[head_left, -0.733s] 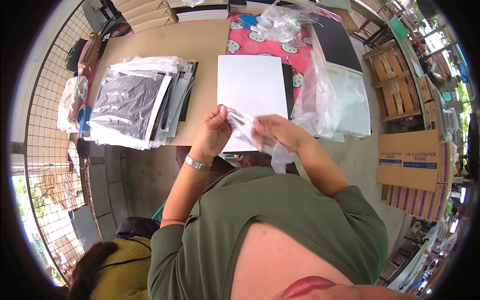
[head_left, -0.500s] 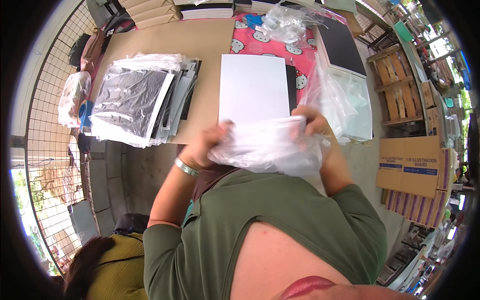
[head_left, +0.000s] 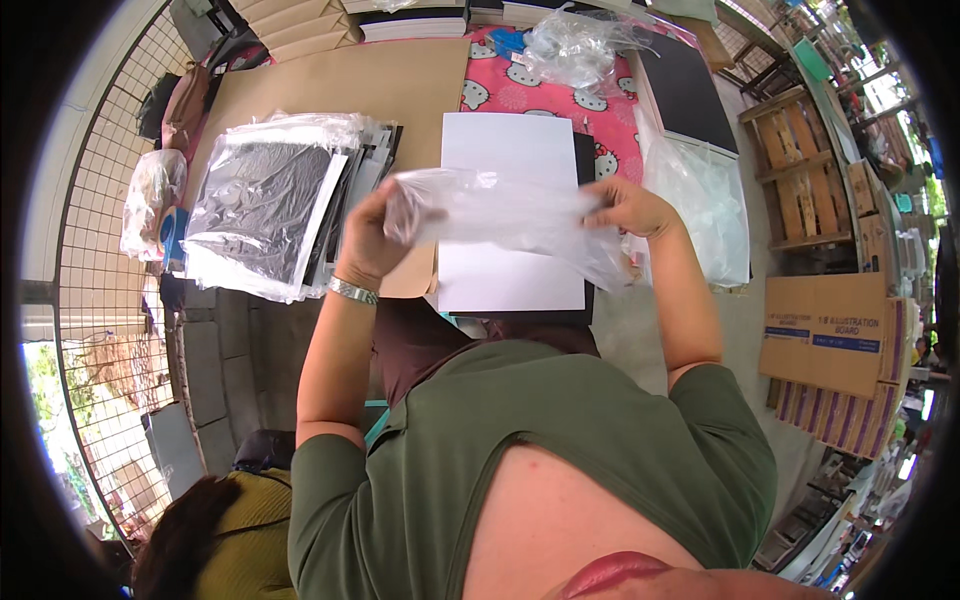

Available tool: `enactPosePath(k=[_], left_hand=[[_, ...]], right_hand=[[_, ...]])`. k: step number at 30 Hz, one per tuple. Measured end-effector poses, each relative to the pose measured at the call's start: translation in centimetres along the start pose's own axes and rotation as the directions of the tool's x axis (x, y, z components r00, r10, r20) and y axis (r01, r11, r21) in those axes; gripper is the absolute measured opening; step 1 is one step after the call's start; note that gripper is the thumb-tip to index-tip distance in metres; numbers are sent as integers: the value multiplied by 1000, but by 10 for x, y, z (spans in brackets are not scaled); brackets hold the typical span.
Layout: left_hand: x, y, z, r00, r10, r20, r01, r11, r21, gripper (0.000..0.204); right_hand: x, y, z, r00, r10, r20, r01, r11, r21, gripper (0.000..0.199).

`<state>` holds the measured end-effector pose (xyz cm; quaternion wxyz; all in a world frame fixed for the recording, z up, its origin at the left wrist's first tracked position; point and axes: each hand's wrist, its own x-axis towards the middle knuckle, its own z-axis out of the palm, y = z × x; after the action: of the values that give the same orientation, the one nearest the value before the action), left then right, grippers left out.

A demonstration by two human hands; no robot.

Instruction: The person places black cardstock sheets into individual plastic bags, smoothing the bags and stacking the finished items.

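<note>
A clear plastic bag [head_left: 505, 215] is stretched out between my two hands, above the table. My left hand [head_left: 368, 240] grips its left end and my right hand [head_left: 628, 208] grips its right end. Under the bag lies a white sheet [head_left: 510, 270] on a black board [head_left: 585, 165], resting on the brown table top [head_left: 400, 85]. A metal bracelet sits on my left wrist.
A pile of bagged black and white boards [head_left: 270, 200] lies to the left. Loose clear bags [head_left: 705, 205] sit to the right, more crumpled plastic [head_left: 575, 45] on a pink patterned cloth [head_left: 500, 95] at the back. Cardboard boxes [head_left: 830, 335] stand right; another person's head [head_left: 200, 530] lower left.
My hands have moved apart and lifted, pulling the bunched plastic bag out flat and wide over the white sheet.
</note>
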<state>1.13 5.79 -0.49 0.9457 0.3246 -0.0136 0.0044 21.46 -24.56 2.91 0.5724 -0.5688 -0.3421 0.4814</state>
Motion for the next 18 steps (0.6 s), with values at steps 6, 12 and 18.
enactPosePath(k=[6, 12, 18], left_hand=[[18, -19, -2, 906, -392, -159, 409, 715, 568, 33], [72, 6, -31, 976, -92, -199, 64, 988, -143, 32], [176, -15, -104, 687, 251, -682, 349, 709, 612, 18]], right_hand=[[16, 9, -29, 959, -200, -202, 284, 715, 639, 11], [35, 25, -55, 970, 49, -239, 59, 903, 425, 28], [119, 68, -116, 730, -34, -683, -265, 907, -328, 44]])
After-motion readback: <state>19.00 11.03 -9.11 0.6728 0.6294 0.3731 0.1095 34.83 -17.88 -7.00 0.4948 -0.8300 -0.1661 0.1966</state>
